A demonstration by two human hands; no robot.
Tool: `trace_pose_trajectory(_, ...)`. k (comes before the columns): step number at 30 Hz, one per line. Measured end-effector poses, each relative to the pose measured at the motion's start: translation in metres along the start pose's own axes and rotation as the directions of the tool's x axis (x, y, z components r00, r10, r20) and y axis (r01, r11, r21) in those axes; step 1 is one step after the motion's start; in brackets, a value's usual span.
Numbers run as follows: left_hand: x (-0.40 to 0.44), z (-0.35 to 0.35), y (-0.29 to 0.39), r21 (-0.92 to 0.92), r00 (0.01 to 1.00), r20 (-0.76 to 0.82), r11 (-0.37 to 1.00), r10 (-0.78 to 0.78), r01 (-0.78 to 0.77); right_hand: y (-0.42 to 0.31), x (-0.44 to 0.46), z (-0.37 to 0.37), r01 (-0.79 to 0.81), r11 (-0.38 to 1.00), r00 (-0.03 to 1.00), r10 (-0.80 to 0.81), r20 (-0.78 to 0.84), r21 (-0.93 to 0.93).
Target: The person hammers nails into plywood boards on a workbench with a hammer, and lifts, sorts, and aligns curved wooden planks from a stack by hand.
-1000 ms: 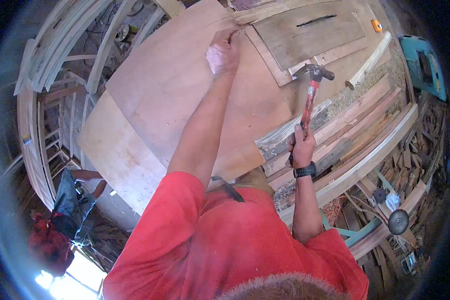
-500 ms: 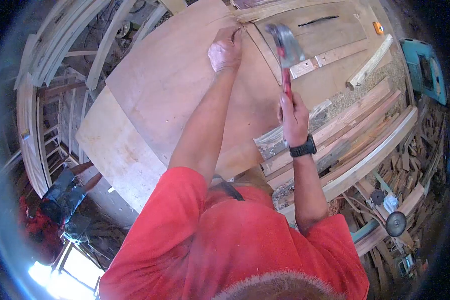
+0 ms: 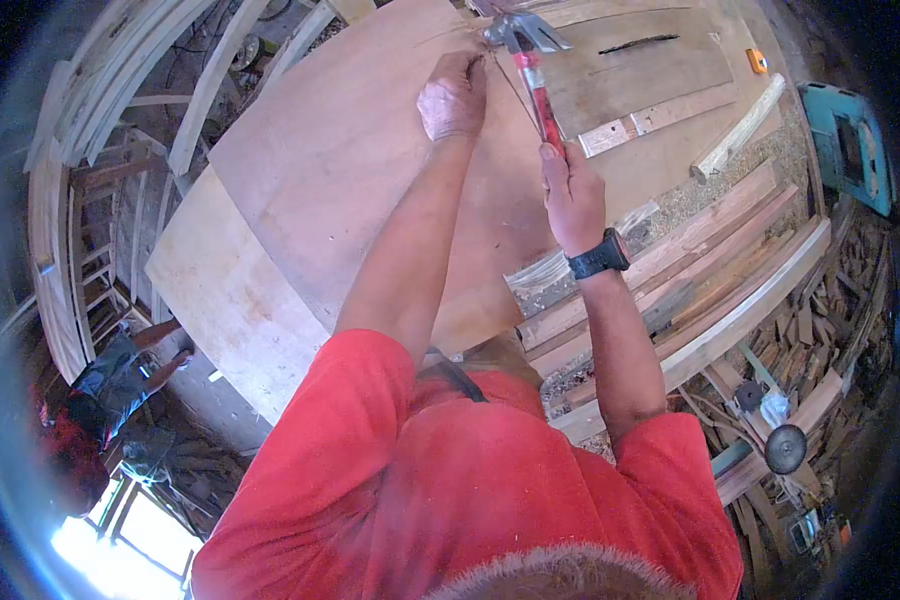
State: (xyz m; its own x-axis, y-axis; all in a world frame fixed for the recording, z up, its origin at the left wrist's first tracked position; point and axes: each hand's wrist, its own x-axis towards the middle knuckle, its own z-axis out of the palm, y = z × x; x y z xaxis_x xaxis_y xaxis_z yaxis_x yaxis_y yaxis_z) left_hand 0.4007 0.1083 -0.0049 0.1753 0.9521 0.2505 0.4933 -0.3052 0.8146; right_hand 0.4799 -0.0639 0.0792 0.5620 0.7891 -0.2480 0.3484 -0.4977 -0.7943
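My right hand [image 3: 574, 200] is wrapped round the red handle of a claw hammer [image 3: 538, 92]. The hammer's metal head is over the right edge of a large plywood sheet [image 3: 310, 160], close to the fingertips of my left hand [image 3: 453, 98]. That left hand rests closed on the sheet with thumb and finger pinched. Whatever lies in the pinch is too small to make out. Beneath this sheet a second, paler sheet [image 3: 220, 290] sticks out at the lower left.
Wooden strips [image 3: 660, 260] lie along the right side. A short wood piece [image 3: 740, 128], an orange tape measure [image 3: 757, 61] and a teal tool case [image 3: 846, 148] are beyond. Timber frames [image 3: 65, 260] stand left, where another person [image 3: 115, 385] is.
The hammer has swung up and left, from apart on the right to beside my left fingertips. My right hand moved with it, while my left hand has barely shifted.
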Motion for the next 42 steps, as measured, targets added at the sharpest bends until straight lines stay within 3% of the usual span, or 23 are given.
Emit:
trace_pose_trajectory(2, 0.0, 0.001, -0.003, -0.008, 1.0, 0.001, 1.0, 0.008, -0.008, -0.004, -0.003, -0.001, 0.107, 0.994, 0.993, -0.108, -0.05, -0.022)
trace_pose_trajectory(4, -0.001, 0.001, -0.001, 0.077, 0.999, 0.031, 0.997, -0.026, 0.024, 0.006, 0.007, 0.001, 0.078, 0.993, 0.997, -0.079, -0.012, -0.086)
trace_pose_trajectory(6, -0.001, 0.001, 0.002, 0.021, 1.0, 0.014, 1.0, -0.004, 0.004, 0.006, 0.012, 0.0, 0.056, 0.988, 0.998, -0.053, 0.023, -0.147)
trace_pose_trajectory(8, -0.001, -0.001, 0.001, -0.027, 1.0, -0.004, 1.0, 0.012, -0.012, 0.0, 0.008, 0.0, 0.003, 0.998, 1.0, -0.004, 0.007, 0.066)
trace_pose_trajectory(12, -0.001, 0.0, -0.002, -0.05, 0.998, -0.01, 0.997, -0.062, 0.062, -0.014, -0.01, -0.001, 0.119, 0.99, 0.989, -0.112, -0.094, 0.071)
trace_pose_trajectory(15, 0.001, 0.002, -0.002, -0.046, 0.992, -0.072, 0.993, -0.108, 0.104, -0.003, -0.004, 0.003, 0.161, 0.987, 0.98, -0.163, -0.115, -0.032)
trace_pose_trajectory(17, 0.001, 0.0, 0.003, -0.047, 0.992, -0.092, 0.996, -0.085, 0.08, -0.001, 0.019, 0.004, 0.122, 0.977, 0.991, -0.129, -0.026, -0.177)
trace_pose_trajectory(21, 0.002, 0.0, -0.004, -0.055, 0.996, -0.045, 0.996, -0.077, 0.074, -0.02, 0.007, -0.003, 0.137, 0.991, 0.985, -0.136, -0.103, 0.001)
trace_pose_trajectory(25, 0.001, -0.002, -0.001, -0.054, 0.998, -0.051, 0.998, -0.041, 0.038, -0.011, 0.0, -0.001, 0.187, 0.982, 0.977, -0.188, -0.104, -0.019)
trace_pose_trajectory(27, -0.003, -0.003, 0.003, -0.041, 0.997, -0.05, 0.998, -0.052, 0.05, -0.003, 0.022, -0.002, 0.136, 0.917, 0.99, -0.134, 0.031, -0.374)
trace_pose_trajectory(29, 0.004, -0.004, 0.004, -0.027, 0.997, -0.059, 0.998, -0.057, 0.056, -0.013, 0.027, -0.01, 0.148, 0.929, 0.989, -0.138, 0.053, -0.34)
trace_pose_trajectory(31, 0.001, -0.003, -0.003, -0.06, 0.999, -0.03, 0.998, -0.037, 0.035, -0.028, 0.013, -0.012, 0.12, 0.986, 0.992, -0.123, -0.025, -0.112)
trace_pose_trajectory(32, 0.0, -0.002, -0.007, -0.056, 0.999, -0.028, 0.997, -0.046, 0.045, -0.023, 0.01, -0.008, 0.115, 0.987, 0.993, -0.118, -0.016, -0.113)
trace_pose_trajectory(34, 0.002, 0.0, -0.006, -0.053, 0.997, -0.033, 0.996, -0.069, 0.067, -0.007, 0.003, 0.001, 0.196, 0.981, 0.978, -0.196, -0.076, -0.001)
trace_pose_trajectory(35, 0.002, -0.001, -0.004, -0.056, 0.997, -0.032, 0.996, -0.066, 0.064, 0.001, 0.006, 0.004, 0.197, 0.98, 0.977, -0.197, -0.08, -0.003)
trace_pose_trajectory(37, 0.003, -0.003, 0.001, -0.035, 0.99, 0.0, 0.989, -0.14, 0.14, 0.003, 0.022, 0.004, 0.218, 0.907, 0.973, -0.23, 0.011, -0.36)
trace_pose_trajectory(38, 0.0, -0.004, 0.002, -0.037, 0.99, 0.005, 0.99, -0.139, 0.139, 0.004, 0.026, 0.005, 0.13, 0.936, 0.99, -0.139, -0.005, -0.328)
trace_pose_trajectory(39, 0.004, -0.003, 0.0, -0.065, 0.99, 0.023, 0.988, -0.141, 0.142, -0.009, 0.026, -0.001, 0.138, 0.934, 0.989, -0.149, -0.009, -0.329)
trace_pose_trajectory(41, 0.004, -0.001, -0.007, -0.085, 0.986, 0.046, 0.983, -0.158, 0.162, -0.025, 0.01, -0.009, 0.181, 0.981, 0.983, -0.183, -0.021, -0.069)
trace_pose_trajectory(42, 0.005, 0.001, -0.011, -0.101, 0.99, 0.032, 0.985, -0.141, 0.143, -0.019, 0.007, -0.004, 0.176, 0.982, 0.984, -0.178, -0.016, -0.067)
